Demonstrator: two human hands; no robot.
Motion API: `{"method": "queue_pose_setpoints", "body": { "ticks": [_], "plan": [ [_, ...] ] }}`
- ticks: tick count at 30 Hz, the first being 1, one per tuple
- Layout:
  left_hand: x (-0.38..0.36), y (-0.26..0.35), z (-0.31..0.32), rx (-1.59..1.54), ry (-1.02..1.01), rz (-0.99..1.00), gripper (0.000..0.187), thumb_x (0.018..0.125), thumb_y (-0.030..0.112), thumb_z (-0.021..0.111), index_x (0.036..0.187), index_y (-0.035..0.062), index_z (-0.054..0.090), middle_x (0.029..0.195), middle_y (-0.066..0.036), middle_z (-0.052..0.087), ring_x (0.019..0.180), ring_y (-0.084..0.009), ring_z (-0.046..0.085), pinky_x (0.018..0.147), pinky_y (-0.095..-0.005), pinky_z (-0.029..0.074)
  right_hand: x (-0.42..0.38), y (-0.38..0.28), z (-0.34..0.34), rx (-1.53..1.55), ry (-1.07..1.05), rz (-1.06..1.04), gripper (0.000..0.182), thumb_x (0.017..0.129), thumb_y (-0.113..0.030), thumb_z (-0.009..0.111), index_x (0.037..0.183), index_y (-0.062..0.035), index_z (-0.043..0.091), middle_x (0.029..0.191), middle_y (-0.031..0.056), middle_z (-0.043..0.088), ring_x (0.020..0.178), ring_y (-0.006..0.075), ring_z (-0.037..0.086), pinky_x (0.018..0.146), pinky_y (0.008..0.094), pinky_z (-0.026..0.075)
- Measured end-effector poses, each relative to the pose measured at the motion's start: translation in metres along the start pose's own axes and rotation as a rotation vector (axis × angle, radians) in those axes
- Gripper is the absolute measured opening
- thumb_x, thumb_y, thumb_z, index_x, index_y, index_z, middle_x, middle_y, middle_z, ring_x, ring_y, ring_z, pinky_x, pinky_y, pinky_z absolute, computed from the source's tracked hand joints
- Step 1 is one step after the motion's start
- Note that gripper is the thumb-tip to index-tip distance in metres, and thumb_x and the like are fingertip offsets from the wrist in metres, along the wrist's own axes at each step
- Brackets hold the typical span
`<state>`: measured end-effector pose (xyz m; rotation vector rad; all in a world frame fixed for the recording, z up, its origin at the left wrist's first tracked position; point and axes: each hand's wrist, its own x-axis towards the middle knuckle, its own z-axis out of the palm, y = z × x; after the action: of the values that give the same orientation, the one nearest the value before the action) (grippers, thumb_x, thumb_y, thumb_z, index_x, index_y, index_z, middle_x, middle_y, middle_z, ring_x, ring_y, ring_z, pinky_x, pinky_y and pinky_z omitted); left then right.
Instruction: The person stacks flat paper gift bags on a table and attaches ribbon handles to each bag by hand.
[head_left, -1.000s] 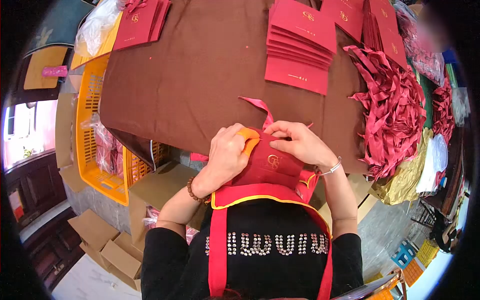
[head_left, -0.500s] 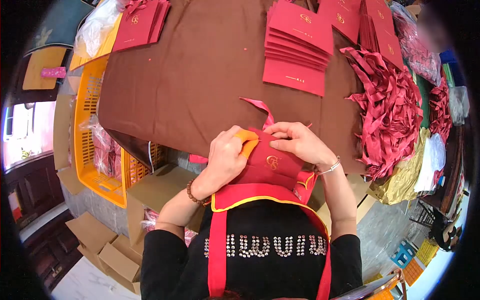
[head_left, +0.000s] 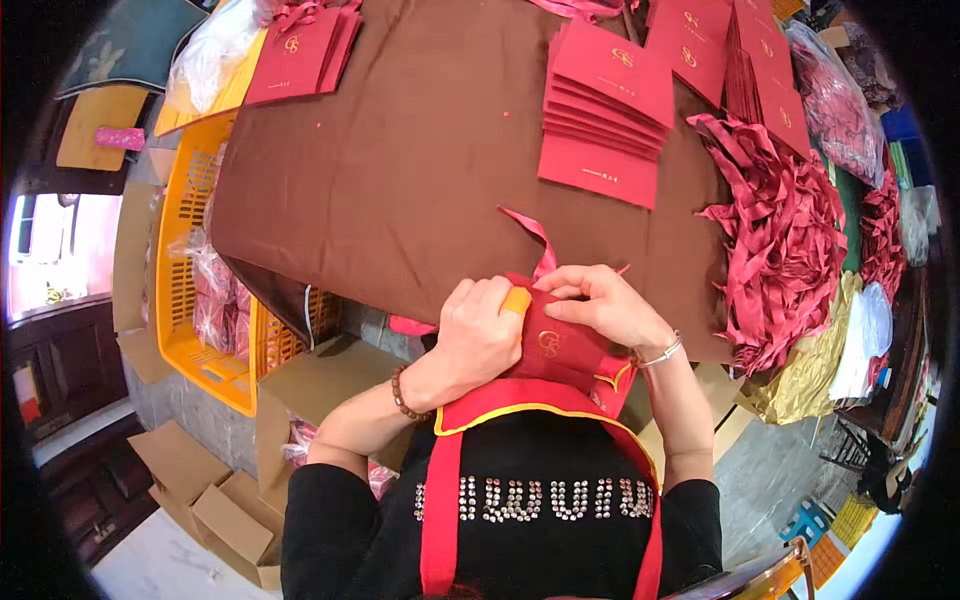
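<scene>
A dark red paper gift bag (head_left: pixel 552 343) with a gold logo is held upright against the red apron (head_left: pixel 520 397) at my front. Curled around the bag's left side is my left hand (head_left: pixel 478 332), closed, with a yellow cover on one finger. My right hand (head_left: pixel 598 305) pinches the bag's top edge on the right with thumb and fingers. From that top edge a pink-red ribbon (head_left: pixel 537 240) sticks up and curves left over the brown cloth. The bag's inside and the ribbon's lower part are hidden by my fingers.
On the brown-clothed table (head_left: pixel 400 180) lie a fanned stack of red bags (head_left: pixel 605 110), a heap of loose ribbons (head_left: pixel 775 245) and more bags (head_left: pixel 300 55) at back left. A yellow crate (head_left: pixel 205 375) and open cardboard boxes (head_left: pixel 215 500) stand at left.
My left hand has turned and closed further over the bag's upper left, so its covered finger shows less. My right hand keeps its pinch at the top edge. The whole view has shifted slightly.
</scene>
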<state>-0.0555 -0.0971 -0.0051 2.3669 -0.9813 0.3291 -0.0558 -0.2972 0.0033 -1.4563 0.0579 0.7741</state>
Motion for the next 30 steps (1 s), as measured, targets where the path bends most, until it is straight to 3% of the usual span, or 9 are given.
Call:
{"method": "queue_pose_setpoints", "body": {
  "ticks": [5, 8, 10, 13, 15, 18, 21, 30],
  "plan": [
    [-0.004, 0.0, 0.001, -0.03, 0.044, 0.031, 0.022, 0.057, 0.004, 0.063, 0.079, 0.0008, 0.062, 0.075, -0.01, 0.054, 0.062, -0.0252, 0.053, 0.054, -0.0365, 0.041, -0.001, 0.002, -0.002, 0.063, -0.021, -0.007, 0.027, 0.083, 0.001, 0.06, 0.11, 0.0012, 0.059, 0.091, 0.0013, 0.062, 0.084, 0.0047, 0.055, 0.075, 0.0182, 0.045],
    [-0.004, -0.002, -0.005, -0.048, -0.033, -0.034, 0.016, 0.064, 0.002, 0.065, 0.08, 0.0003, 0.062, 0.076, -0.011, 0.056, 0.064, -0.0276, 0.056, 0.057, -0.0357, 0.043, -0.001, 0.003, -0.003, 0.081, -0.027, 0.001, 0.028, 0.083, 0.001, 0.059, 0.111, 0.0018, 0.059, 0.093, 0.0022, 0.063, 0.085, 0.0053, 0.056, 0.077, 0.0186, 0.046],
    [0.0, -0.005, -0.006, -0.401, -0.087, -0.333, 0.01, 0.073, 0.002, 0.066, 0.082, 0.0004, 0.063, 0.077, -0.013, 0.059, 0.068, -0.0298, 0.059, 0.06, -0.0341, 0.046, -0.002, 0.004, -0.003, 0.122, -0.032, 0.016, 0.029, 0.083, -0.002, 0.06, 0.112, 0.0024, 0.058, 0.096, 0.0039, 0.063, 0.088, 0.0072, 0.056, 0.079, 0.0205, 0.046],
    [0.001, -0.006, -0.011, -0.511, 0.029, -0.438, 0.007, 0.078, 0.002, 0.066, 0.085, 0.0013, 0.064, 0.078, -0.014, 0.061, 0.072, -0.0305, 0.061, 0.063, -0.0322, 0.048, -0.002, 0.004, -0.004, 0.13, -0.032, 0.022, 0.03, 0.084, -0.004, 0.059, 0.113, 0.0034, 0.057, 0.1, 0.0063, 0.063, 0.092, 0.0096, 0.057, 0.082, 0.0225, 0.046],
    [-0.002, -0.008, -0.01, -0.52, 0.059, -0.44, 0.01, 0.076, 0.002, 0.066, 0.086, 0.0023, 0.065, 0.081, -0.013, 0.061, 0.072, -0.0292, 0.06, 0.064, -0.0333, 0.047, -0.002, 0.003, -0.005, 0.06, -0.03, 0.001, 0.031, 0.085, -0.003, 0.057, 0.115, 0.0043, 0.056, 0.103, 0.0077, 0.063, 0.093, 0.0104, 0.058, 0.082, 0.0229, 0.046],
    [-0.006, -0.007, -0.008, -0.217, -0.021, -0.293, 0.016, 0.073, 0.004, 0.068, 0.089, 0.0053, 0.066, 0.088, -0.008, 0.062, 0.074, -0.0267, 0.057, 0.066, -0.0352, 0.046, -0.001, 0.005, -0.005, 0.077, -0.044, -0.002, 0.03, 0.086, -0.002, 0.055, 0.115, 0.0044, 0.055, 0.102, 0.0071, 0.064, 0.092, 0.0092, 0.057, 0.08, 0.0224, 0.046],
    [-0.008, -0.006, -0.004, -0.122, -0.013, -0.201, 0.018, 0.072, 0.006, 0.069, 0.089, 0.0063, 0.066, 0.088, -0.007, 0.061, 0.073, -0.0253, 0.055, 0.065, -0.0346, 0.045, -0.001, 0.007, -0.004, 0.078, -0.048, -0.003, 0.029, 0.086, -0.003, 0.055, 0.114, 0.0043, 0.056, 0.101, 0.0067, 0.064, 0.092, 0.0083, 0.057, 0.079, 0.022, 0.046],
    [-0.004, -0.003, -0.001, -0.092, -0.009, -0.113, 0.014, 0.07, 0.008, 0.069, 0.083, 0.0069, 0.065, 0.081, -0.005, 0.058, 0.068, -0.0239, 0.052, 0.064, -0.0344, 0.04, -0.001, 0.004, 0.0, 0.057, -0.046, -0.023, 0.029, 0.086, -0.003, 0.055, 0.114, 0.0042, 0.055, 0.102, 0.0086, 0.064, 0.092, 0.0095, 0.057, 0.081, 0.0231, 0.046]
  ]
}}
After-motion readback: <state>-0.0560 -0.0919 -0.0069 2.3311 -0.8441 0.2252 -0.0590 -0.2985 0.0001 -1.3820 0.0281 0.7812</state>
